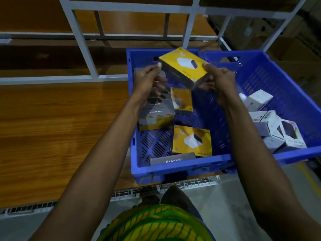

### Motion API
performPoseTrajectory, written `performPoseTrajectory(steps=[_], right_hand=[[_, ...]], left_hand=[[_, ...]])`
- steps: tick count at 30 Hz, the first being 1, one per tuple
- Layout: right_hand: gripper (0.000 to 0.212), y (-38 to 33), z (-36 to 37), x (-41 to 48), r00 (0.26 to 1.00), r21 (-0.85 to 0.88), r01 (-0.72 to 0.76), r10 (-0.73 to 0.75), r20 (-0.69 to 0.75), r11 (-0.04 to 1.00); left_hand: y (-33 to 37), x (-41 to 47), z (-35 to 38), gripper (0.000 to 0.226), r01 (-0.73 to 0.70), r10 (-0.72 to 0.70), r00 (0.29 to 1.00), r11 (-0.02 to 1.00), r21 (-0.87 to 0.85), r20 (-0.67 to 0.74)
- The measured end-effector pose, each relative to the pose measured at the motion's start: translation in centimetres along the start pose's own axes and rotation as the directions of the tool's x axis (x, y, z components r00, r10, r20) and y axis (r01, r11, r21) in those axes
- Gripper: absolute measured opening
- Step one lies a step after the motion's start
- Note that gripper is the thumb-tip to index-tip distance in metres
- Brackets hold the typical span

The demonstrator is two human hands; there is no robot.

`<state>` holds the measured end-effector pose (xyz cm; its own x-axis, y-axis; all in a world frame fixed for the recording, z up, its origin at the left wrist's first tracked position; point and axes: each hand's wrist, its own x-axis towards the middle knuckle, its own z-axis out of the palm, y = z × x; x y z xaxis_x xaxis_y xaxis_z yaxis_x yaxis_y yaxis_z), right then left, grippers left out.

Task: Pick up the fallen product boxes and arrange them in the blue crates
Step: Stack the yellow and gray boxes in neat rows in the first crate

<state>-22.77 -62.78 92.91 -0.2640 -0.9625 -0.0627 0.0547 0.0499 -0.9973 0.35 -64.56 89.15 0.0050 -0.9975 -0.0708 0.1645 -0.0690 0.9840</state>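
Over the blue slotted plastic crate [173,171] at frame centre, the left hand [147,80] and right hand [219,80] grip a yellow-and-black cardboard product box [182,64], tilted, fingers [207,66] curled on opposite edges. It looks light, stiff and glossy, so side grips suit. Bare crate floor shows just below frame centre, inside high walls.
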Motion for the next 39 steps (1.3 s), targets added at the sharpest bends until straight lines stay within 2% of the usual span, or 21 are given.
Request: performPoseTrajectory(steps=[1, 2, 4, 6, 8, 10, 14, 16, 19, 22, 27, 28, 29, 30, 31, 32, 33, 35, 37, 39], right_hand=[[0.036, 0.5, 0.4, 0.0, 1.000, -0.021, -0.012, 0.012, -0.008, 1.000], [0.039, 1.0, 0.8, 0.1, 1.000, -0.042, -0.014, 0.014, -0.008, 0.999], [0.041, 2.2, 1.3, 0.7, 1.000, -0.066, -0.015, 0.014, -0.007, 0.998], [0.036, 3.4, 1.9, 1.0, 0.999, -0.099, -0.042, 0.040, -0.024, 0.994], [0.028, 4.7, 2.7, 1.2, 0.995, -0.138, -0.081, 0.072, -0.068, 0.987], [0.027, 6.1, 3.4, 1.5, 0.986, -0.090, -0.130, 0.119, -0.119, 0.987], [0.041, 8.1, 4.5, 1.5, 0.942, 0.121, -0.289, 0.305, -0.141, 0.950], [0.038, 8.3, 4.8, 1.4, 0.911, 0.220, -0.338, 0.377, -0.166, 0.915], [0.028, 8.3, 5.0, 1.3, 0.878, 0.328, -0.372, 0.444, -0.179, 0.868], [0.010, 8.5, 5.1, 1.1, 0.869, 0.238, -0.403, 0.451, -0.204, 0.884], [0.021, 6.9, 3.9, 0.4, 0.884, -0.043, -0.460, 0.453, -0.112, 0.887], [0.020, 6.7, 3.4, 0.2, 0.899, -0.199, -0.436, 0.431, -0.072, 0.877], [0.015, 6.6, 2.8, 0.0, 0.919, -0.447, -0.362, 0.393, -0.024, 0.818], [0.008, 6.6, 2.2, 0.0, 0.925, -0.705, -0.232, 0.376, 0.053, 0.671], [0.012, 6.8, 1.7, 0.0, 0.898, -0.871, -0.068, 0.411, 0.160, 0.487], [0.025, 6.9, 1.5, -0.1, 0.827, -0.940, 0.102, 0.497, 0.262, 0.326], [0.042, 7.0, 1.5, -0.3, 0.723, -0.947, 0.244, 0.611, 0.322, 0.210], [0.078, 6.8, 2.1, -1.2, 0.547, -0.901, 0.424, 0.767, 0.336, 0.092], [0.096, 6.9, 2.6, -1.3, 0.505, -0.885, 0.460, 0.799, 0.326, 0.071], [0.094, 7.0, 2.7, -0.9, 0.521, -0.867, 0.495, 0.782, 0.343, 0.051]], left_hand=[[-0.2, 0.2, 0.2, 0.033, -0.016, 0.016, 1.000, 0.998, 0.066, -0.012], [-0.5, 0.4, 0.4, 0.032, -0.033, 0.043, 0.998, 0.976, 0.214, -0.044], [-1.1, 0.6, 0.5, 0.037, -0.040, 0.101, 0.992, 0.808, 0.588, -0.072], [-1.6, 0.6, 0.4, 0.043, -0.013, 0.085, 0.995, 0.670, 0.742, -0.059], [-1.8, 0.6, 0.3, 0.032, -0.021, 0.061, 0.998, 0.680, 0.733, -0.028], [-2.0, 0.5, 0.2, 0.008, -0.049, 0.057, 0.998, 0.665, 0.745, 0.015], [-2.4, 0.0, 0.4, 0.006, -0.135, -0.011, 0.985, 0.577, 0.806, 0.173], [-2.8, -0.3, 0.4, 0.021, -0.182, -0.082, 0.965, 0.475, 0.861, 0.249], [-2.9, -0.9, 0.4, 0.055, -0.265, -0.144, 0.940, 0.265, 0.927, 0.310], [-2.6, -1.3, 0.3, 0.067, -0.300, -0.136, 0.936, 0.177, 0.937, 0.325], [-2.6, -1.3, 0.3, 0.068, -0.310, -0.119, 0.936, 0.164, 0.936, 0.331], [-2.6, -1.4, 0.3, 0.068, -0.311, -0.116, 0.936, 0.160, 0.937, 0.331], [-2.6, -1.5, 0.3, 0.068, -0.310, -0.116, 0.937, 0.158, 0.938, 0.330], [-2.6, -1.6, 0.3, 0.067, -0.311, -0.114, 0.937, 0.157, 0.937, 0.330], [-2.7, -1.6, 0.4, 0.067, -0.312, -0.111, 0.937, 0.159, 0.937, 0.331], [-2.6, -1.6, 0.4, 0.066, -0.307, -0.113, 0.938, 0.169, 0.937, 0.328], [-2.6, -1.6, 0.4, 0.064, -0.298, -0.117, 0.939, 0.189, 0.936, 0.323], [-2.4, -1.7, 0.3, 0.056, -0.270, -0.137, 0.941, 0.242, 0.932, 0.308], [-2.3, -1.8, 0.4, 0.044, -0.261, -0.151, 0.939, 0.275, 0.925, 0.310], [-2.3, -2.0, 0.6, 0.033, -0.271, -0.153, 0.932, 0.313, 0.910, 0.330]])
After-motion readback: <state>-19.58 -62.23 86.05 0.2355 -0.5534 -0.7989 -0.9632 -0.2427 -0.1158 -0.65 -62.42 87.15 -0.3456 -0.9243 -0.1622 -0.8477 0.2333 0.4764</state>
